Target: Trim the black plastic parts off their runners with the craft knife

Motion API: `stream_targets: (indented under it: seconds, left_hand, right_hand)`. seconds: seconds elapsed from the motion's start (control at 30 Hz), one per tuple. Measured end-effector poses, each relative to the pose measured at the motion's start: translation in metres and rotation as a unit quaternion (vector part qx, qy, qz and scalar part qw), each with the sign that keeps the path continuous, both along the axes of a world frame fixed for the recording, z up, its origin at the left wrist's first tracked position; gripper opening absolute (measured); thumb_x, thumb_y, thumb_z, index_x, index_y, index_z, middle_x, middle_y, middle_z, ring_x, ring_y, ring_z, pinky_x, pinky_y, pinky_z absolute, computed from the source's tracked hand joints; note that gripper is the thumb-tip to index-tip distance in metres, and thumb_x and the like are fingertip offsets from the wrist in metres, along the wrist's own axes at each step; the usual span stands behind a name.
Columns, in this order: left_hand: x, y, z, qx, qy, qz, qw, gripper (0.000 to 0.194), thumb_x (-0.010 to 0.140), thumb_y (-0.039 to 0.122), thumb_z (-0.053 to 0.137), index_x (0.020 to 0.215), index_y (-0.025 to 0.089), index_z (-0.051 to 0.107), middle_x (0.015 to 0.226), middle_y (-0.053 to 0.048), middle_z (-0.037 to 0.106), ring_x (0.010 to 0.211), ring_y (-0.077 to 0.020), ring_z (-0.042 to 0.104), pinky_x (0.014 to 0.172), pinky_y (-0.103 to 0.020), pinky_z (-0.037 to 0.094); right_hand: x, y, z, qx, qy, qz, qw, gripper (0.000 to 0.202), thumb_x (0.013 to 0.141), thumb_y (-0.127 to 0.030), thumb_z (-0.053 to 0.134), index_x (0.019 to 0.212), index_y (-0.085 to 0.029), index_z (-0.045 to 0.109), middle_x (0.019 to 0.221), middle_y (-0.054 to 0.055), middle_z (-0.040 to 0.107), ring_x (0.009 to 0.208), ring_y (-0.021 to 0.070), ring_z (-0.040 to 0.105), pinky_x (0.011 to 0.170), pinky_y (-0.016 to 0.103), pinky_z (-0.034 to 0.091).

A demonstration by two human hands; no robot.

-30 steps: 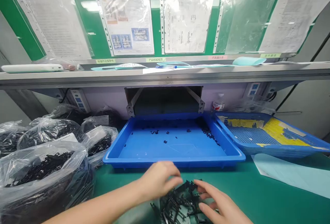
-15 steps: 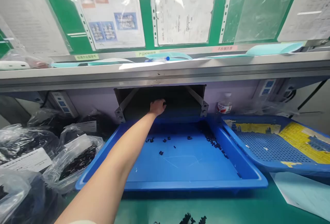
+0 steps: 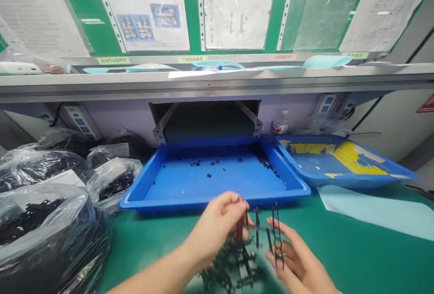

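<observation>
the thin black part (image 3: 257,231) is gripped by the left hand (image 3: 224,216) and the right hand (image 3: 294,254), above the loose pile (image 3: 244,264) on the tabletop (image 3: 149,233); it should be held lightly, without bending

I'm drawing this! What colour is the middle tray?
The middle tray is blue; see the head view.

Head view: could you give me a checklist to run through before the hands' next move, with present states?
1. Left hand gripping the black piecework: ok.
2. Right hand gripping it too: ok.
3. Piecework being one part or several: cannot tell, blurred.
4. Blue tray free of loose bits: not ok, some lie in it.
5. Front left bag closed: not ok, its mouth gapes.
</observation>
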State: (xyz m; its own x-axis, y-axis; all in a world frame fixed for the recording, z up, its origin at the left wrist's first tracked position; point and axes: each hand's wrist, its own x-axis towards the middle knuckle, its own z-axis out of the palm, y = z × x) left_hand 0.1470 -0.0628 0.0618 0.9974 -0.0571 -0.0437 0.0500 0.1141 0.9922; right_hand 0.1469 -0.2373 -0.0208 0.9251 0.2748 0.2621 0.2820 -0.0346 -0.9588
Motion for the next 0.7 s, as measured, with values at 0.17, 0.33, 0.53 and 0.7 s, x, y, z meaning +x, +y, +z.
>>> stream_targets:
  seconds: [0.17, 0.33, 0.53, 0.7]
  left_hand:
    - [-0.079, -0.007, -0.035, -0.194, 0.136, -0.002, 0.972, 0.035, 0.068, 0.043, 0.067, 0.077, 0.013, 0.051, 0.060, 0.002, 0.055, 0.046, -0.0052, 0.049, 0.046, -0.017, 0.037]
    - [-0.116, 0.007, -0.057, -0.263, 0.178, 0.017, 0.948, 0.030, 0.065, 0.030, 0.073, 0.084, 0.013, 0.059, 0.074, -0.003, 0.061, 0.059, -0.0096, 0.058, 0.056, -0.020, 0.044]
    - [-0.137, 0.007, -0.065, -0.245, 0.202, 0.034, 0.948, 0.028, 0.064, 0.028, 0.074, 0.083, 0.010, 0.064, 0.079, -0.009, 0.064, 0.068, -0.0132, 0.060, 0.065, -0.023, 0.046]
    - [-0.136, 0.012, -0.068, -0.264, 0.145, 0.117, 0.946, 0.014, 0.076, 0.026, 0.061, 0.070, 0.016, 0.053, 0.070, -0.001, 0.058, 0.071, -0.0139, 0.057, 0.075, -0.030, 0.046]
  right_hand:
    - [-0.041, 0.018, -0.011, -0.061, -0.152, 0.095, 0.982, 0.025, 0.082, -0.019, 0.052, 0.101, -0.026, 0.066, 0.088, 0.006, 0.068, 0.078, 0.0157, 0.064, 0.067, 0.019, 0.051]
    - [-0.075, 0.028, -0.032, -0.077, -0.132, 0.070, 0.986, 0.024, 0.085, -0.021, 0.047, 0.092, -0.019, 0.069, 0.083, 0.009, 0.069, 0.071, 0.0170, 0.065, 0.062, 0.020, 0.052]
    - [-0.090, 0.042, -0.048, -0.133, -0.129, 0.050, 0.981, 0.026, 0.083, -0.017, 0.045, 0.091, -0.018, 0.070, 0.076, 0.008, 0.068, 0.066, 0.0165, 0.065, 0.063, 0.020, 0.052]
    - [-0.091, 0.044, -0.050, -0.119, -0.099, 0.043, 0.987, 0.028, 0.088, -0.023, 0.040, 0.092, -0.016, 0.067, 0.060, 0.003, 0.062, 0.047, 0.0117, 0.057, 0.048, 0.017, 0.048]
